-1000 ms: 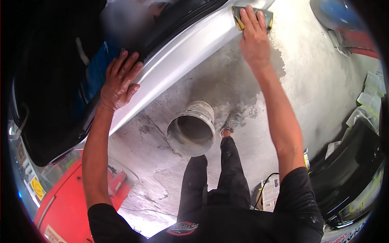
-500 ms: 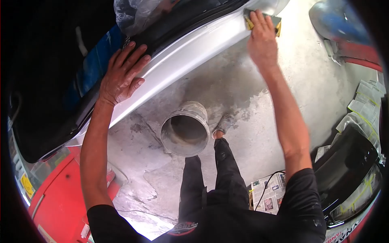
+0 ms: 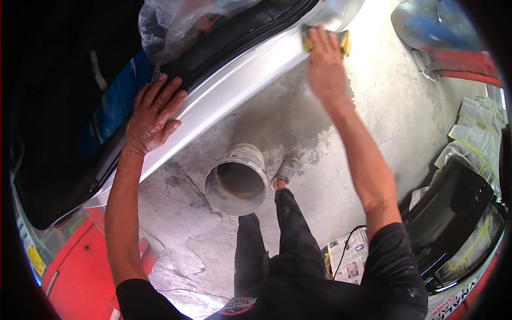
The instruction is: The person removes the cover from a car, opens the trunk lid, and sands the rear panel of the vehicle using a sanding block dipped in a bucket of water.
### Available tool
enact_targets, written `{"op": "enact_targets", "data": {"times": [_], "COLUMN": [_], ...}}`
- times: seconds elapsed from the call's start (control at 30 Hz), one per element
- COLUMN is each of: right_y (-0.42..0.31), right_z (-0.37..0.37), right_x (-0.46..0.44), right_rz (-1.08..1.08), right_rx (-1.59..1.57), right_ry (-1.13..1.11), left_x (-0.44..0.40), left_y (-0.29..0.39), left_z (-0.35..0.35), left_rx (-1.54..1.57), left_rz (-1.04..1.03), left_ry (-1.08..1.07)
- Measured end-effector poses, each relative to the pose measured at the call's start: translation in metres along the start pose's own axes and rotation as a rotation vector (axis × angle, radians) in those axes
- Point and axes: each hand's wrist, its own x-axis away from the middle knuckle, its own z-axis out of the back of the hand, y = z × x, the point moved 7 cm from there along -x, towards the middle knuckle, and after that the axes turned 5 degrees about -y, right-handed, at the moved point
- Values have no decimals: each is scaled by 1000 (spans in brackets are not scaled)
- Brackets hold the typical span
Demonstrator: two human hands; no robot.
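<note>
A silver car door sill (image 3: 234,90) runs diagonally across the upper part of the view. My right hand (image 3: 328,74) is pressed down on a sanding block (image 3: 345,42), yellow with a dark grey sheet, at the sill's far end. The fingers lie over the block, and its underside is hidden. Farther left, my left hand (image 3: 152,117) rests on the sill's inner edge, fingers spread and holding nothing. Black trim (image 3: 229,48) lines the sill beside its fingertips.
A grey bucket (image 3: 236,186) stands on the concrete floor by my feet. Crumpled clear plastic (image 3: 170,26) hangs inside the doorway. A red cabinet-like object (image 3: 80,266) is at lower left; a glossy black panel (image 3: 453,213) and newspaper (image 3: 346,258) are at right.
The whole view has shifted slightly. My right hand has drawn the sanding block a little nearer along the sill, while my left hand keeps its place on the edge.
</note>
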Motion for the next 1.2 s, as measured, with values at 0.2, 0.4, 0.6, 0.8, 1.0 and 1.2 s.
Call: {"op": "enact_targets", "data": {"times": [0.2, 0.4, 0.6, 0.8, 1.0, 1.2], "right_y": [-100, 7, 28, 98, 98, 102], "right_z": [-19, 6, 40, 66, 49, 36], "right_x": [48, -1, -9, -28, -28, -27], "right_rz": [379, 195, 81, -504, -555, -621], "right_rx": [-17, 96, -54, -533, -537, -675], "right_ry": [-173, -39, -36, 219, 55, 2], "left_x": [-1, -1, -3, -3, -3, -3], "left_y": [-2, -2, -1, -1, -1, -1], "left_z": [-4, -5, -2, -1, -2, -1], "left_rx": [9, 17, 2, 6, 2, 11], "left_rz": [1, 2, -4, -9, -5, -2], "left_ry": [4, 11, 10, 14, 11, 15]}}
